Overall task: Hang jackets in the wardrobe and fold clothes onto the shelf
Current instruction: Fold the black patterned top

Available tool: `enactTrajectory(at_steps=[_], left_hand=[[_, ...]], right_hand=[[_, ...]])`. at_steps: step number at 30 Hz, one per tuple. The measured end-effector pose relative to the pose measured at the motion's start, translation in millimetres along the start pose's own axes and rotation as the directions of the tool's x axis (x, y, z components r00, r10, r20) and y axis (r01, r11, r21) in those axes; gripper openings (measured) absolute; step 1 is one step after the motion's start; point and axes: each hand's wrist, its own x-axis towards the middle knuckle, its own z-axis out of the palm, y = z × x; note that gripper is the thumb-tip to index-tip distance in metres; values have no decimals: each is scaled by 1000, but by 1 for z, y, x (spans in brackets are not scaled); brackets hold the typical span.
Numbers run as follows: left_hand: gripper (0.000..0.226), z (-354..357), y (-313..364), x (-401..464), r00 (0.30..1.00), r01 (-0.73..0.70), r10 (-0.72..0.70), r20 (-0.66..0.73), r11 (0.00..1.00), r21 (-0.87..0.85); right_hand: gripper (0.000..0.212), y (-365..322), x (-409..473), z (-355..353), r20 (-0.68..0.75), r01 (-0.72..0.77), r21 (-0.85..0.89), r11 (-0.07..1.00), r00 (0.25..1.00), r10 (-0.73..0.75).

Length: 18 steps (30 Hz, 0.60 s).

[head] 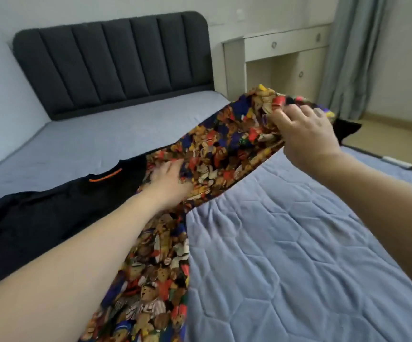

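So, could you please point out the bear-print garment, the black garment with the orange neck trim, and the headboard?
bear-print garment [214,154]: head view, on the raised middle stretch between the hands.
black garment [51,213]: head view, on its flat body.
headboard [116,62]: head view, on a central padded panel.

Readable text: none found.
Printed garment [214,154]: teddy-bear pattern only; no words or numbers legible.
Black garment [51,213]: orange strip [105,175] at the neckline; no lettering can be made out on it.
White desk [281,55]: round drawer pulls, no labels.
Bed cover [286,255]: quilted stitching, no marks or brand tag.
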Motion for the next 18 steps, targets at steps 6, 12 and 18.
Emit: enactTrajectory(at_steps=[6,12,18], left_hand=[[82,128,68,-25,910,-28,-33,413,990,139],[74,135,90,-1,964,-93,35,263,973,212],[73,183,87,11,972,-81,3,234,943,324]], right_hand=[[56,57,-128,47,777,-256,-162,953,562,283],[70,101,-151,82,578,-878,109,467,438,689],[114,124,-117,138,552,-994,86,75,110,826]])
